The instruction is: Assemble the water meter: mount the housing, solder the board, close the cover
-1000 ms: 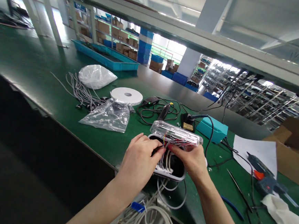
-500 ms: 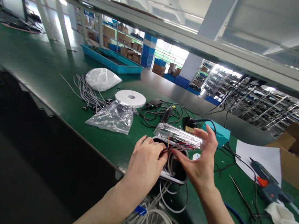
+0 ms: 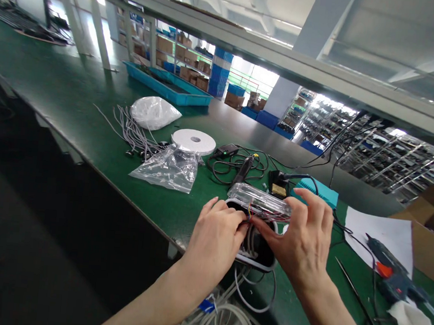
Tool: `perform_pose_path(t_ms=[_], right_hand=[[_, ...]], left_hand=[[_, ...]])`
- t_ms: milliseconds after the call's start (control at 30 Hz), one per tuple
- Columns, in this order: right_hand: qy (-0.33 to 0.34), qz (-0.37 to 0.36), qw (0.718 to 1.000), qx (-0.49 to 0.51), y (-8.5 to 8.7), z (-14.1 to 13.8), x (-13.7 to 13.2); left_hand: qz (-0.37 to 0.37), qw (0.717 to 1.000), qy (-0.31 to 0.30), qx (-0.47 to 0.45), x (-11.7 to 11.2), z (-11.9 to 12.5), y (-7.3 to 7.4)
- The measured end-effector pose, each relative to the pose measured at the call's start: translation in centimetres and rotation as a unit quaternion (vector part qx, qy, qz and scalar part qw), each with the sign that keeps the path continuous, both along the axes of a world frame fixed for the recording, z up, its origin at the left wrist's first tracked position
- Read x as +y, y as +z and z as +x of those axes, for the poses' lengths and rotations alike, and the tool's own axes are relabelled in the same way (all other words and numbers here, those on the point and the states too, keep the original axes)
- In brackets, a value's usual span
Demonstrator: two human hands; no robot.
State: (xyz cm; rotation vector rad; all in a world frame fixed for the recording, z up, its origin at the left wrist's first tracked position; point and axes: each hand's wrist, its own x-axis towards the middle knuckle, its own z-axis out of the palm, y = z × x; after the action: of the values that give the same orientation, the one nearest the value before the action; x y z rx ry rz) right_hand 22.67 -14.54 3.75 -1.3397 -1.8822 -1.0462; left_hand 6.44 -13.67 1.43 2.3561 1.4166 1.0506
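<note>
A black housing with a pale rim [image 3: 256,262] sits at the bench edge, open side up, with grey cable inside. Over its far side leans a clear plastic cover [image 3: 259,199] with thin coloured wires [image 3: 251,211] running beneath it. My left hand [image 3: 217,232] is closed at the housing's left side, its fingertips pinching the thin wires. My right hand [image 3: 305,232] has its thumb stretched to the same wires while its fingers bend round the cover's right end. The fingertips partly hide the wires.
Coiled grey cable [image 3: 227,323] hangs below the housing. Beyond it lie a plastic bag [image 3: 171,169], a white tape roll [image 3: 194,140] and a black-handled tool [image 3: 242,170]. On the right are a teal box [image 3: 318,190], tweezers [image 3: 353,288], a glue gun [image 3: 396,276] and a cardboard box [image 3: 429,239].
My right hand's fingers have moved from raised and spread to bent over the cover's right end. The cover sits slightly lower. My left hand still pinches the wires.
</note>
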Motion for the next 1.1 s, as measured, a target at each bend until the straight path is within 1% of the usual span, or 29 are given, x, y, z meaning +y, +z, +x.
perform_pose_path(t_ms=[67,133,233,333,400,433,533,633,700,767,833,867,1000,1100], right_hand=[[-0.007,0.015,1.0,-0.015,-0.1,-0.2,0.0],[0.002,0.031,0.999,-0.034,-0.3,-0.4,0.1],[0.004,0.048,0.998,-0.051,-0.7,-0.3,0.2],[-0.003,0.048,0.997,-0.053,-0.7,-0.2,0.4],[-0.005,0.045,0.998,-0.052,-0.7,-0.1,0.5],[-0.006,0.044,0.998,-0.051,-0.6,-0.1,0.6],[-0.004,0.045,0.998,-0.044,-0.6,-0.1,0.9],[0.002,0.042,0.998,-0.041,-0.6,-0.1,1.1],[0.0,0.045,0.998,-0.042,-0.7,0.0,1.1],[-0.002,0.051,0.998,-0.047,-0.7,0.0,1.2],[-0.002,0.057,0.997,-0.051,-0.6,0.1,1.2],[-0.002,0.058,0.997,-0.053,-0.6,0.1,1.2],[-0.011,0.058,0.996,-0.064,-0.4,0.0,1.1],[-0.021,0.058,0.996,-0.062,-0.4,0.0,1.1]], left_hand=[[-0.002,1.0,-0.006,-0.004,0.0,0.0,0.0],[-0.007,1.0,-0.013,-0.015,0.0,-0.1,-0.2],[-0.002,0.997,-0.024,-0.076,-0.3,-0.4,-0.4],[0.031,0.987,0.004,-0.156,-0.9,-1.1,-0.6],[0.044,0.982,0.029,-0.18,-1.2,-1.7,-0.6],[0.042,0.981,0.032,-0.186,-1.3,-2.0,-0.6],[-0.001,0.971,0.003,-0.239,-1.0,-2.7,-0.8],[-0.073,0.938,-0.005,-0.338,0.5,-2.8,-1.1],[-0.135,0.92,-0.014,-0.367,1.8,-2.6,-1.1],[-0.187,0.915,-0.041,-0.356,2.9,-2.3,-1.0],[-0.199,0.919,-0.062,-0.335,3.4,-2.1,-0.8],[-0.194,0.925,-0.062,-0.322,3.5,-2.0,-0.6],[-0.186,0.948,-0.012,-0.258,3.3,-2.1,-0.1],[-0.19,0.952,0.019,-0.238,3.1,-2.1,0.1]])
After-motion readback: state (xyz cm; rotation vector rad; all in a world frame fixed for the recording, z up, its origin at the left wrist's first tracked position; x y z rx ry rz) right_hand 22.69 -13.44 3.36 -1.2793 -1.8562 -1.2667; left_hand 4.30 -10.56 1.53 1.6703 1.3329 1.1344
